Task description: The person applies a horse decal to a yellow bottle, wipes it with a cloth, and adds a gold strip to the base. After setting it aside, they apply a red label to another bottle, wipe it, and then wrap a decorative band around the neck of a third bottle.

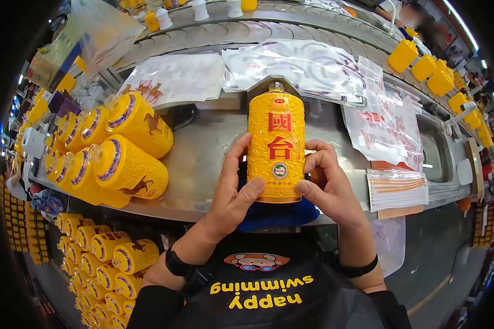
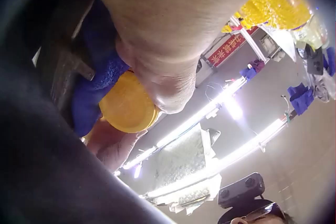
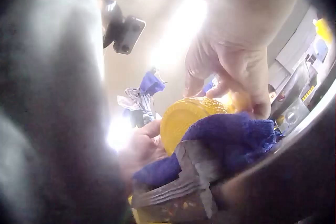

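Yellow bottle (image 1: 276,145), clear-stoppered, contents not visible, left hand (image 1: 231,183) and right hand (image 1: 333,183) clamped on its sides

Steel worktable (image 1: 195,156): sink basin (image 1: 434,151) recessed at its right end. Conveyor (image 1: 203,34): curved, segmented, beyond the far edge of the worktable. Floor (image 1: 438,274): grey, with a yellowish line at lower right. Ceiling lighting: bright linear tubes (image 2: 215,169). Red sign (image 2: 227,48): pale characters, mounted overhead.

metal table (image 1: 200,145), shiny. yellow bottles (image 1: 134,164) grouped at left. printed sheets (image 1: 296,66) along far side. red-marked sheets (image 1: 384,131) at right, orange-striped sheets (image 1: 398,186) nearer, by sink (image 1: 436,148). blue cloth (image 1: 277,216) at near edge.
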A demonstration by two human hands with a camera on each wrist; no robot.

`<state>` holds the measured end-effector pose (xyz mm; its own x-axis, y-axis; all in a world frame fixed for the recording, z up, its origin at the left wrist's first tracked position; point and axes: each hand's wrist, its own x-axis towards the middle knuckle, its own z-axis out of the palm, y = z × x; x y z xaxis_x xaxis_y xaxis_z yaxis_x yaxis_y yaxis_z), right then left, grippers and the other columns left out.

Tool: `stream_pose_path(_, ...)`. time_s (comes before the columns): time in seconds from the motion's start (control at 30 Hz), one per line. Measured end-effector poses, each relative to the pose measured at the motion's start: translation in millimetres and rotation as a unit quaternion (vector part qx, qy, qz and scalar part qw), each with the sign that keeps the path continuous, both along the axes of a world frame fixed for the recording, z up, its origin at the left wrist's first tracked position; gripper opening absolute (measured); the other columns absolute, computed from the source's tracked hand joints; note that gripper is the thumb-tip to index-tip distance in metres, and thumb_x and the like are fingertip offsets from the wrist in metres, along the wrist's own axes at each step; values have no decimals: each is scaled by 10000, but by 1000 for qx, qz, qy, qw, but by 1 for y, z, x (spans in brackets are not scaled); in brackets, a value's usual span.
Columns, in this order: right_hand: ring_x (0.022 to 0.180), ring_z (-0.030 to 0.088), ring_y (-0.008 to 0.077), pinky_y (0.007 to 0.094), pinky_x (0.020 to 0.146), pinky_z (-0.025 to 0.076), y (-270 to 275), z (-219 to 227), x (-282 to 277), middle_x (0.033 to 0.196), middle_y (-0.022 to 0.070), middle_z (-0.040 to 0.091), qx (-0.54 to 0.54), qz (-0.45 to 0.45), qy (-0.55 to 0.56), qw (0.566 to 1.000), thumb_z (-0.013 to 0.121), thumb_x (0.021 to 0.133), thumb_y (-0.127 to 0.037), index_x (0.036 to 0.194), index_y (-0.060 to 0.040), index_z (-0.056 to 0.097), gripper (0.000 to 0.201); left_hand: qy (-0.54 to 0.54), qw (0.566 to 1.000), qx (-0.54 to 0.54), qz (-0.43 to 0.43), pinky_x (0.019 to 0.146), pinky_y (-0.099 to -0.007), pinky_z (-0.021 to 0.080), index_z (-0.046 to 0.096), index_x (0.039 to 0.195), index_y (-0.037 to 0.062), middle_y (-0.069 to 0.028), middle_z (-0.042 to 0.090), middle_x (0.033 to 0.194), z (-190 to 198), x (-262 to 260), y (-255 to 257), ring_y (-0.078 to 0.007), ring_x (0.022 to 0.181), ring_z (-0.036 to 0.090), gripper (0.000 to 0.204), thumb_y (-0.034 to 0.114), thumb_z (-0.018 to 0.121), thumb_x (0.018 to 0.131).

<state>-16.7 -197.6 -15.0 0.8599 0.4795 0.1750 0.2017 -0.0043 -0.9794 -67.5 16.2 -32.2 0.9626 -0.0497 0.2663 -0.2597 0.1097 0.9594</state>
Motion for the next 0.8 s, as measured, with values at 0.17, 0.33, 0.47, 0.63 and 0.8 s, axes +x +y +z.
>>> stream_pose_path(0.17,719,368,66,204,661,384,-1,-2,0,1272,100,387,8,4,2,1000,746,867,-270,987,-83,509,325,-1,1000,-3,-3,1140,-354,234,205,1491,-28,-163,336,1459,2,0,0,-248,1359,323,697,243,569,961)
stream_pose_path(0.33,731,376,64,203,665,384,0,-2,0,1274,99,386,7,1,6,1000,743,869,-266,985,-81,507,321,-2,1000,4,-3,1139,-354,235,208,1489,-32,-164,334,1461,1,0,0,-248,1360,323,697,248,567,961)
stream_pose_path(0.47,725,374,60,202,656,381,0,-2,0,1277,97,389,0,-5,1,1000,750,856,-245,983,-79,506,321,4,1000,1,3,1143,-352,226,212,1487,-36,-164,338,1460,2,0,-1,-244,1359,324,691,260,557,967)
stream_pose_path(0.63,683,357,47,197,625,373,-1,0,0,1288,98,385,-13,-8,4,1000,750,839,-218,979,-77,499,320,6,998,-67,-14,1152,-349,204,241,1483,-37,-163,342,1463,-5,2,4,-247,1373,314,635,247,519,988)
stream_pose_path(0.8,684,343,37,194,611,345,-1,-4,2,1281,86,366,-4,2,12,1000,755,844,-240,973,-75,488,339,-10,1000,-19,2,1158,-349,199,255,1479,-40,-164,347,1469,-8,0,4,-247,1389,304,627,258,521,995)
